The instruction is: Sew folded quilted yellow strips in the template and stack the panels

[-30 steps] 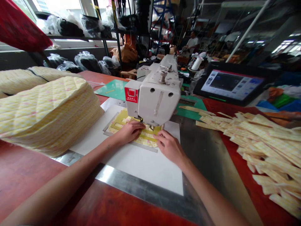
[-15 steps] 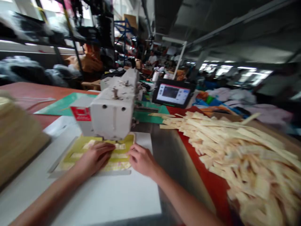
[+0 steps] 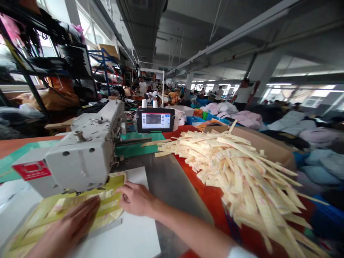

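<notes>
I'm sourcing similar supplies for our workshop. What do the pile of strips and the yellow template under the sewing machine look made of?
The pile of strips looks like matte, pale fabric, since the strips bend and droop softly over the table edge. The yellow template seems to be stiff plastic sheet with a smooth finish and crisp edges, though coated board is possible.

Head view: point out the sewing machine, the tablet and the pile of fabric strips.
sewing machine [image 3: 77, 161], head view, white end housing
tablet [image 3: 155, 121], head view, lit screen
pile of fabric strips [image 3: 236, 175], head view, top of pile
</notes>
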`<move>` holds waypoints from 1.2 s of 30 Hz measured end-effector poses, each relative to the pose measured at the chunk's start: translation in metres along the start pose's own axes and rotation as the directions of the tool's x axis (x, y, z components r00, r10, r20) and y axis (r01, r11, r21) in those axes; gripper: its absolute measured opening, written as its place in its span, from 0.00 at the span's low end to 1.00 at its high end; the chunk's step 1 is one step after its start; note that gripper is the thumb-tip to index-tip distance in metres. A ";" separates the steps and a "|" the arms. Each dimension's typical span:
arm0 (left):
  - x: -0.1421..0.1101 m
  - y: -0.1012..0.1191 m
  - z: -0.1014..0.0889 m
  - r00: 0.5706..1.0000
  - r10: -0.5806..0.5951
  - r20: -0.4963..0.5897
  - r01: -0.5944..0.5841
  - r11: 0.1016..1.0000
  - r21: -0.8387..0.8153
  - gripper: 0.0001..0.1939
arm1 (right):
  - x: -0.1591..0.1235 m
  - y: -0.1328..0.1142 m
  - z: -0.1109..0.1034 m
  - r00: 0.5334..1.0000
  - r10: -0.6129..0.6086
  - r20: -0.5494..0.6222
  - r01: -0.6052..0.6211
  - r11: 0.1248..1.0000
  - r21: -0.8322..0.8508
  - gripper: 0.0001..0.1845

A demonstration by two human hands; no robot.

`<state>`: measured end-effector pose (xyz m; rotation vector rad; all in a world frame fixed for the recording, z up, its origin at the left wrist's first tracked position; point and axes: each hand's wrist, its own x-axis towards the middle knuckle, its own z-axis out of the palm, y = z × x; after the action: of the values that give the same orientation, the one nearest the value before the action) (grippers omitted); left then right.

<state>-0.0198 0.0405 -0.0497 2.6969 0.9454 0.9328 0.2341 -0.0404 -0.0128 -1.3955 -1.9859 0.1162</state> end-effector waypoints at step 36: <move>-0.045 0.127 -0.043 0.990 -0.142 0.001 0.141 0.984 -0.112 0.13 | -0.042 -0.099 -0.144 0.843 0.458 0.281 -0.324 0.016 0.946 0.18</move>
<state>-0.0073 -0.0910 0.0019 2.4991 1.0372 0.9372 0.2469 -0.1619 0.1190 -0.8520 -0.8029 1.3645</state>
